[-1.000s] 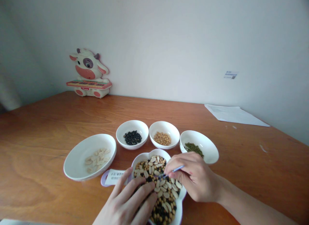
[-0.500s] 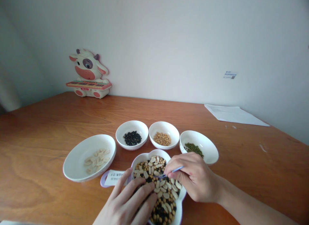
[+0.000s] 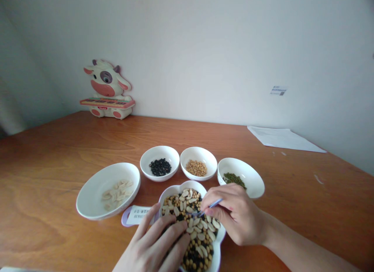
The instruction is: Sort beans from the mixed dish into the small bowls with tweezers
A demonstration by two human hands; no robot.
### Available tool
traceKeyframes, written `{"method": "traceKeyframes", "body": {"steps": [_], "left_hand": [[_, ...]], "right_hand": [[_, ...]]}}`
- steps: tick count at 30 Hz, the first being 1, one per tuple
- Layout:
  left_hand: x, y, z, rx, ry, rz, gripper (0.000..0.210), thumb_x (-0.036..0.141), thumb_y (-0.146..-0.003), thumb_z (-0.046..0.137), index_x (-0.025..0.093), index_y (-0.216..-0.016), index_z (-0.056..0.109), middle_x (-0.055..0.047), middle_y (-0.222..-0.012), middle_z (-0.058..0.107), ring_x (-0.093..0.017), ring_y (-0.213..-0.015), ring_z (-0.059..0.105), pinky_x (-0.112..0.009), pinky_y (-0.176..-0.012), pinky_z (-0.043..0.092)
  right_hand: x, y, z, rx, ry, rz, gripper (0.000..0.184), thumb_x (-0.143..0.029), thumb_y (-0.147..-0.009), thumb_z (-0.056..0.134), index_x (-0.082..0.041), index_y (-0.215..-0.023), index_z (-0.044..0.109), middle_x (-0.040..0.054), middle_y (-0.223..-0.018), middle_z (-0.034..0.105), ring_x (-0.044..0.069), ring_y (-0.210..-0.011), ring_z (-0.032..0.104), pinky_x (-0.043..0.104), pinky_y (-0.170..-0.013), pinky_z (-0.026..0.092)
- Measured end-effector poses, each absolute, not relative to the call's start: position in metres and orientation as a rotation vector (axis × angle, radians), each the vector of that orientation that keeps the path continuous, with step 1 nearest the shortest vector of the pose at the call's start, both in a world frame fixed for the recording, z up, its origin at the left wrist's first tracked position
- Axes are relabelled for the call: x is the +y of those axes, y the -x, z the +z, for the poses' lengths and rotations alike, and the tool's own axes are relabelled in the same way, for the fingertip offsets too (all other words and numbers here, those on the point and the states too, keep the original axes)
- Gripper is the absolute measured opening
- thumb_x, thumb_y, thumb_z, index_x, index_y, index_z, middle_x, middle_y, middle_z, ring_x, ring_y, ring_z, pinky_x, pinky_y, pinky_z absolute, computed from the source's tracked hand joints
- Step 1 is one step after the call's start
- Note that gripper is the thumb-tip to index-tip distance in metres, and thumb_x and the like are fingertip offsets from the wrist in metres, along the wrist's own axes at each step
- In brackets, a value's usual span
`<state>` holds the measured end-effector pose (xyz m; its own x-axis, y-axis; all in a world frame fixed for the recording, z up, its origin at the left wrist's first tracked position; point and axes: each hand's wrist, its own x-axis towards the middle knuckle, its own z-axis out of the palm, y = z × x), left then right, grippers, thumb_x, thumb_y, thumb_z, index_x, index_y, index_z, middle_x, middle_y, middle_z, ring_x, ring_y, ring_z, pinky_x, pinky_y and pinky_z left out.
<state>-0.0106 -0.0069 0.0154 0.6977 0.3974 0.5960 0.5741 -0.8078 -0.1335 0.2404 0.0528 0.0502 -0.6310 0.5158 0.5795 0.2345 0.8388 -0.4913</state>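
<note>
A white cloud-shaped tray (image 3: 216,253) with a purple handle (image 3: 127,216) holds peanut halves (image 3: 201,236), yellow beans and dark beans. My left hand (image 3: 159,241) lies over its left side, fingers spread and fingertips at the contents. Above the tray's right side, my right hand (image 3: 233,215) pinches a slim purple-blue tool (image 3: 215,203) between thumb and fingers. The tool slants down to the left, and its lower end is among the beans; the shape of that end is hard to make out. A white printed label (image 3: 139,214) covers part of the handle.
Behind the tray stand white bowls with black beans (image 3: 160,167), yellow beans (image 3: 196,168) and green beans (image 3: 235,181). A larger white bowl (image 3: 90,202) of peanut halves is at left. A cow toy keyboard (image 3: 107,102) and paper sheets (image 3: 282,138) lie near the wall.
My right hand has shifted very slightly, and the purple-blue tool has turned a little with its lower end still among the beans. My left hand and the tray look unmoved.
</note>
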Motion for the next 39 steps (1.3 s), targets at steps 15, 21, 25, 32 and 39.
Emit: {"method": "traceKeyframes", "body": {"steps": [15,21,25,32,39], "left_hand": [[-0.002,0.000,-0.005,-0.786,2.454,-1.157,0.035,0.027,-0.108,0.040,0.021,-0.099,0.073,0.004,-0.105,0.074,-0.014,-0.104,0.063,-0.038,-0.129,0.012],[-0.008,0.011,0.016,-0.785,2.600,-0.750,0.025,0.033,-0.105,0.051,0.022,-0.116,0.070,0.001,-0.118,0.073,-0.014,-0.109,0.065,-0.036,-0.126,0.026],[-0.008,0.013,0.015,-0.781,2.600,-0.791,0.024,0.034,-0.104,0.053,0.021,-0.116,0.070,0.001,-0.116,0.073,-0.014,-0.108,0.066,-0.036,-0.125,0.030],[-0.005,0.013,0.013,-0.780,2.592,-0.806,0.025,0.032,-0.105,0.050,0.022,-0.117,0.070,0.003,-0.118,0.073,-0.013,-0.111,0.065,-0.036,-0.129,0.015],[-0.006,0.007,0.005,-0.791,2.589,-0.839,0.028,0.031,-0.107,0.045,0.022,-0.112,0.071,0.004,-0.113,0.073,-0.013,-0.107,0.064,-0.034,-0.129,0.015]], "right_hand": [[0.051,-0.246,0.061,-2.192,0.542,0.387,0.017,-0.008,-0.093,0.052,-0.018,-0.090,0.066,0.0045,-0.076,0.075,0.015,-0.065,0.071,0.025,-0.061,0.053],[0.065,-0.284,0.082,-1.961,0.780,-0.021,0.014,-0.012,-0.092,0.060,-0.020,-0.087,0.070,0.0021,-0.079,0.078,0.017,-0.070,0.074,0.024,-0.063,0.054],[0.081,-0.302,0.083,-1.943,0.988,-0.243,0.018,-0.021,-0.093,0.061,-0.019,-0.078,0.070,0.0026,-0.068,0.075,0.016,-0.053,0.066,0.026,-0.050,0.045],[0.087,-0.297,0.078,-2.003,1.062,-0.299,0.021,-0.023,-0.093,0.059,-0.018,-0.074,0.068,0.0006,-0.058,0.068,0.014,-0.045,0.058,0.026,-0.046,0.040],[0.061,-0.277,0.074,-1.917,0.824,-0.154,0.012,-0.012,-0.091,0.060,-0.019,-0.087,0.068,0.0043,-0.076,0.076,0.016,-0.058,0.068,0.026,-0.050,0.047]]}}
